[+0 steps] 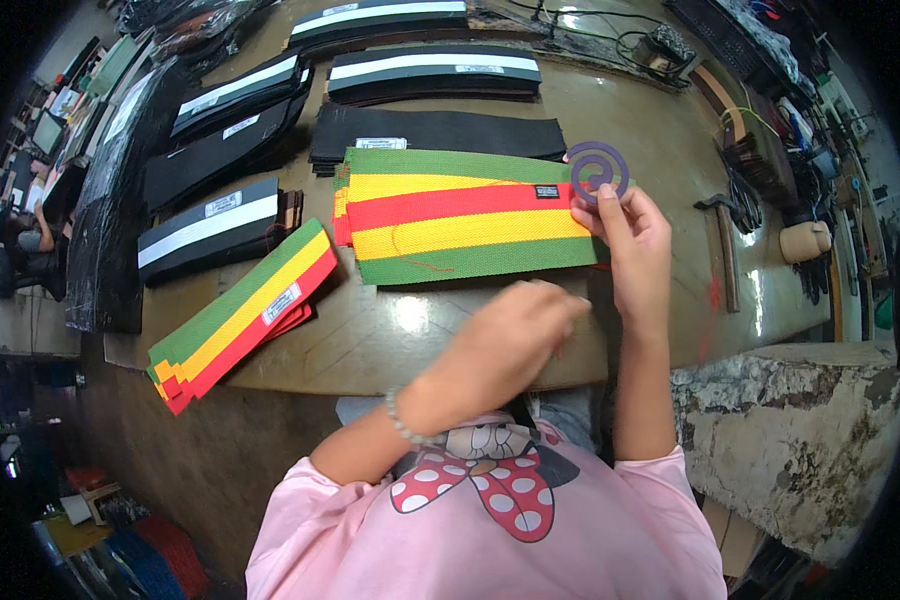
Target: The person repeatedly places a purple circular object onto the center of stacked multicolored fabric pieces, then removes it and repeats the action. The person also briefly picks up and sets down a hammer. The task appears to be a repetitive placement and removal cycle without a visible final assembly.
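My right hand (638,245) is closed at the right end of a green, yellow and red striped woven strip (450,220), thumb on top. More such strips lie under it, slightly fanned out, with a small dark label near the right end. A dark purple spiral coil (598,172) shows right behind my right thumb; whether the hand touches it, I cannot tell. My left hand (515,340), a beaded bracelet at its wrist, hovers in front of the strip's near edge. Its fingers are curled and slightly blurred; a bit of red shows below them. Loose red thread (425,266) lies on the strip.
Another stack of striped strips (245,310) lies slantwise at the left, overhanging the table edge. Black-and-white strip stacks (435,75) and plain black ones (440,135) cover the far side. A hammer (727,250) and a cone of thread (805,242) are at the right.
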`<state>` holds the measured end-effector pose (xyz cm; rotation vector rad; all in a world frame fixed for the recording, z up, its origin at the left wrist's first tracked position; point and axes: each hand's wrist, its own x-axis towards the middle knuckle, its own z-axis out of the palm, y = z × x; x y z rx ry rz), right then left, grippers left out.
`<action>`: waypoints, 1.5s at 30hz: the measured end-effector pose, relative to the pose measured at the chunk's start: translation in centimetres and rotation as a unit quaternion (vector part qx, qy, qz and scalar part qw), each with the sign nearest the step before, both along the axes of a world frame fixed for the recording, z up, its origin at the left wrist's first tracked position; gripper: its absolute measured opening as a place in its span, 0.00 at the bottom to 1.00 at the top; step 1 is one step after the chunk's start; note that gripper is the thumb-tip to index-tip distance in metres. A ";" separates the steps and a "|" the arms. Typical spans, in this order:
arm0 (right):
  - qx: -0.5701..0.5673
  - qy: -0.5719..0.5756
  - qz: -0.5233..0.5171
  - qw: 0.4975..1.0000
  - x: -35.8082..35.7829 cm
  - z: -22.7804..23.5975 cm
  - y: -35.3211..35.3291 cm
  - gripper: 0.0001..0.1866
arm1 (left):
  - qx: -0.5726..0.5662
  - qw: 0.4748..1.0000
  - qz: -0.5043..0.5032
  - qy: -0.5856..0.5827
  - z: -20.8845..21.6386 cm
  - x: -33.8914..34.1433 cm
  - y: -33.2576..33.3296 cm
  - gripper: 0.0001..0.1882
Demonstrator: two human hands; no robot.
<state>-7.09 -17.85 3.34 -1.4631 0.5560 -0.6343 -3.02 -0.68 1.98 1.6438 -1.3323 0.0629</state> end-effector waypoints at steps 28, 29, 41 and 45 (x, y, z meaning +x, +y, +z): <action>-0.127 -0.043 0.092 0.987 5.0 -1.2 7.7 0.08 | 0.009 0.952 0.304 0.041 0.2 7.3 5.7 0.05; -0.091 -0.073 0.097 0.988 5.1 -1.2 7.9 0.08 | 0.009 0.955 0.295 -0.013 0.6 7.9 5.4 0.07; -0.172 -0.070 0.083 0.979 4.9 -1.3 8.5 0.07 | 0.144 0.937 0.316 -0.022 0.2 8.4 4.3 0.06; -0.189 -0.070 0.096 0.975 5.0 -1.8 8.6 0.07 | 0.109 0.942 0.316 -0.030 -0.3 8.3 4.6 0.06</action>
